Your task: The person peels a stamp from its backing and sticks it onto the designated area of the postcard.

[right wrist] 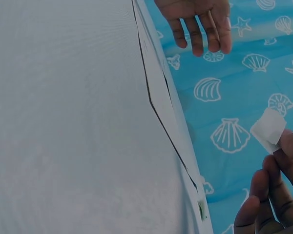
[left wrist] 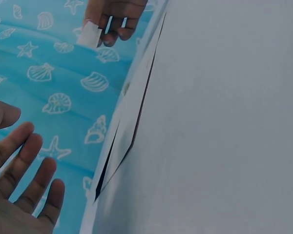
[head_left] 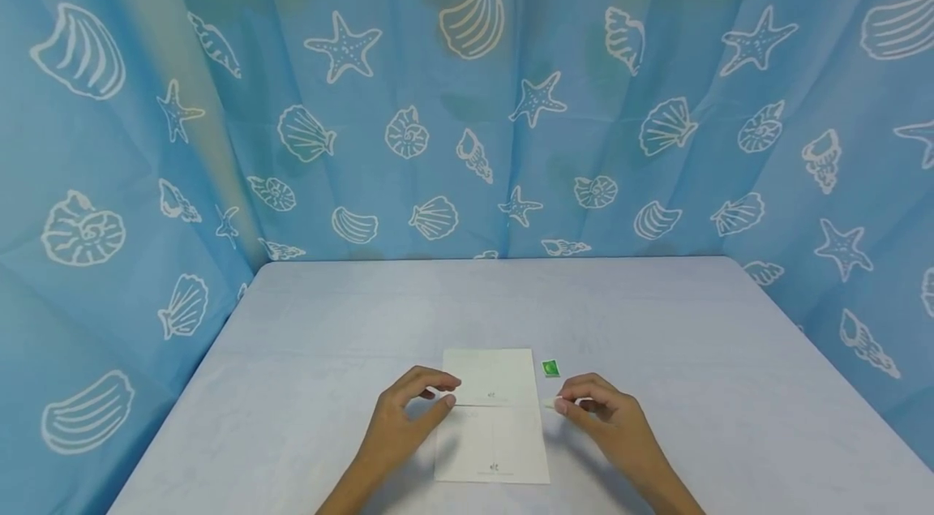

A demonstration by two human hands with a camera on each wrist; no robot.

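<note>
Two white postcards [head_left: 490,444] lie one above the other on the table, each with a small printed mark near its lower edge. Over their left side hovers my left hand [head_left: 409,409], fingers spread and loosely bent, holding nothing. Thumb and fingertips of my right hand [head_left: 601,416] pinch a small white paper square [right wrist: 269,127] just off the cards' right edge. Only plain white faces of this square show in the wrist views. A small green stamp [head_left: 550,369] with a white border lies beyond the right hand, beside the far postcard.
A pale cloth covers the table [head_left: 328,320], which ends at a straight back edge. Behind it and along both sides hangs a blue curtain [head_left: 409,174] printed with white shells and starfish.
</note>
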